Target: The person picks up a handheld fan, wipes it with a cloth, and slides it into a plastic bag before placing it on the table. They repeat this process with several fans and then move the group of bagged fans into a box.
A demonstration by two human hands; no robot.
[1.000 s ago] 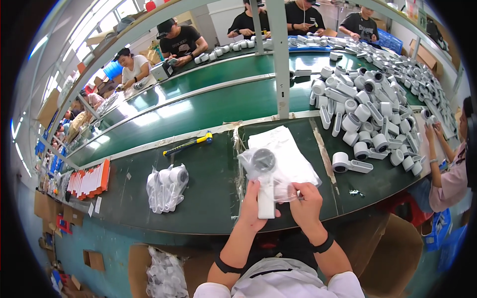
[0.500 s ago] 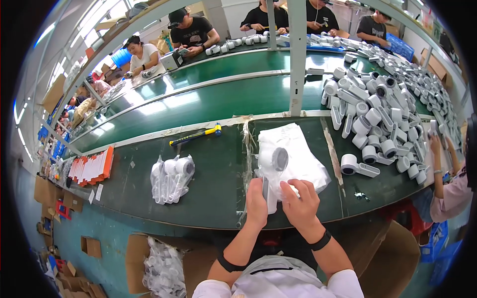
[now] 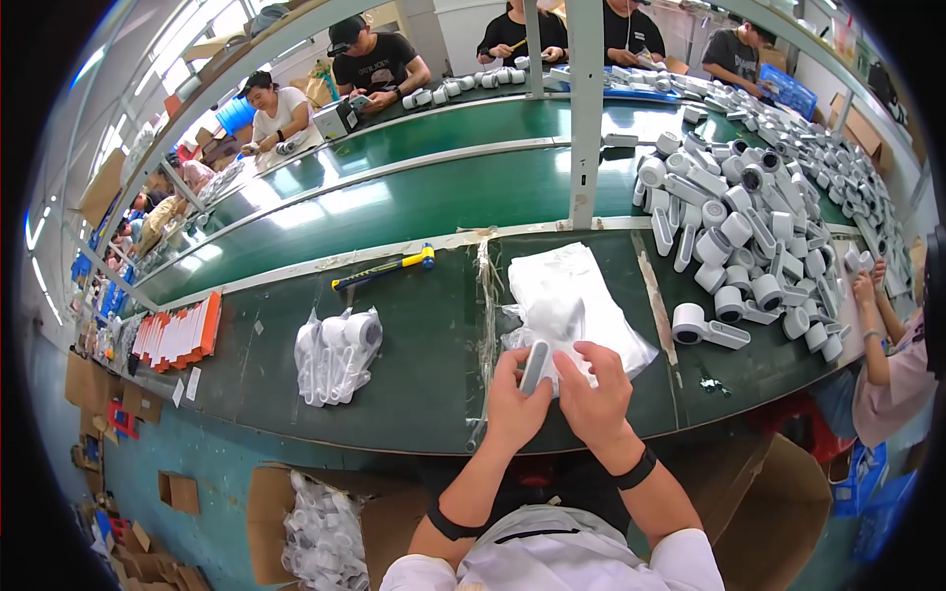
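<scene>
My left hand (image 3: 519, 402) is closed round the handle of a white handheld device (image 3: 536, 366), its grey strip facing up. The round head of the device points away from me and shows through a clear plastic bag (image 3: 554, 313). My right hand (image 3: 597, 390) is beside the handle, fingers bent and closed at the near edge of the bag. Beneath lies a stack of clear plastic bags (image 3: 616, 320) on the dark green bench. Several bagged devices (image 3: 338, 355) lie together to the left.
A yellow-and-black hammer (image 3: 384, 268) lies far left of my hands. Orange-and-white flat cartons (image 3: 179, 333) sit at the bench's left end. A large heap of devices (image 3: 734, 231) covers the right side. An upright post (image 3: 585, 128) stands ahead; co-workers sit beyond the green conveyor (image 3: 394, 192).
My left hand has turned the device, so the handle's grey strip now faces up. The round head, uncovered before, is now under clear plastic. My right hand has moved in closer.
</scene>
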